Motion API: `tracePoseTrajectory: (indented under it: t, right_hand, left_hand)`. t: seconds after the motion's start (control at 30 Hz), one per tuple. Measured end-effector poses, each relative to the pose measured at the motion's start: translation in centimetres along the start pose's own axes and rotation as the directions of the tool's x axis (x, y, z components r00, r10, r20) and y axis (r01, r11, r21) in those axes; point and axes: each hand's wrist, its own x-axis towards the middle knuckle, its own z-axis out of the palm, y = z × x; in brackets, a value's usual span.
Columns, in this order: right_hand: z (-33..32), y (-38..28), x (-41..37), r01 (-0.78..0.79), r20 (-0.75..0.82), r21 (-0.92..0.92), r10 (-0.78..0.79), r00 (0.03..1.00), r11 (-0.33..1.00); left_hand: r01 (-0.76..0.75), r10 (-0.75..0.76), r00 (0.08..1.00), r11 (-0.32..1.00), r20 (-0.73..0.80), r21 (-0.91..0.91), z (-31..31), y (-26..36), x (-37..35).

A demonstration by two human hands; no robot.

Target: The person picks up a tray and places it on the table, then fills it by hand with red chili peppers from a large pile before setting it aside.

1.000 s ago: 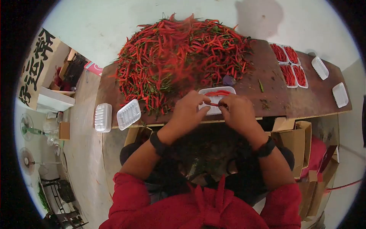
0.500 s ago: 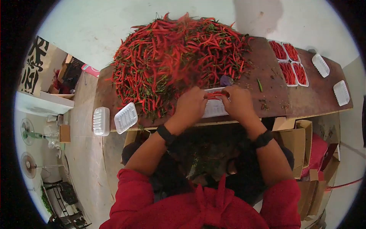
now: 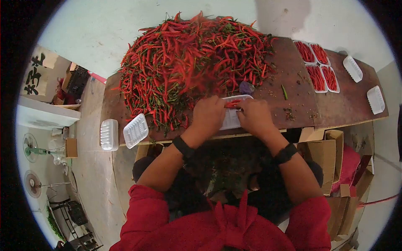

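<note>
Over the tray (image 3: 231,121), chilies (image 3: 233,103) are pinched by the curled right hand (image 3: 255,118); the grip of the left hand (image 3: 208,113) cannot be told. Parallel, flat laying is advised.

My forearms reach forward and angle inward, elbows bent, so my hands nearly meet. My left hand (image 3: 208,113) lies palm down, fingers curled under and hidden from me. My right hand (image 3: 255,117) is palm down too, fingertips drawn together in a pinch
</note>
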Motion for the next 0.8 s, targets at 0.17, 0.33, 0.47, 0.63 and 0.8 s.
tracePoseTrajectory:
  t: [0.17, 0.33, 0.47, 0.63, 0.8]
  right_hand:
    - [-0.24, -0.65, -0.16, 0.003, 0.055, -0.017, -0.002, 0.998, 1.0]
    - [-0.36, -0.83, -0.41, 0.028, 0.048, -0.025, -0.027, 0.998, 0.999]
    - [0.49, -0.42, -0.52, 0.04, 0.03, -0.058, -0.039, 0.999, 0.998]
    - [0.36, -0.59, -0.73, 0.062, -0.03, -0.04, -0.063, 0.998, 0.997]
    - [0.09, -0.69, -0.85, 0.056, -0.023, -0.03, -0.057, 0.998, 0.998]
  left_hand:
    - [-0.025, 0.026, 0.999, 0.999, -0.046, 0.028, 0.34, -0.2, -0.02]
    - [-0.015, 0.016, 0.999, 0.999, -0.033, 0.038, 0.38, -0.14, -0.09]
    - [-0.018, 0.019, 0.999, 1.0, -0.04, 0.026, 0.69, -0.33, -0.17]
    - [0.015, -0.014, 1.0, 1.0, -0.018, 0.016, 0.0, 0.11, -0.24]
    - [0.029, -0.029, 1.0, 1.0, -0.003, -0.001, 0.02, -0.01, -0.38]
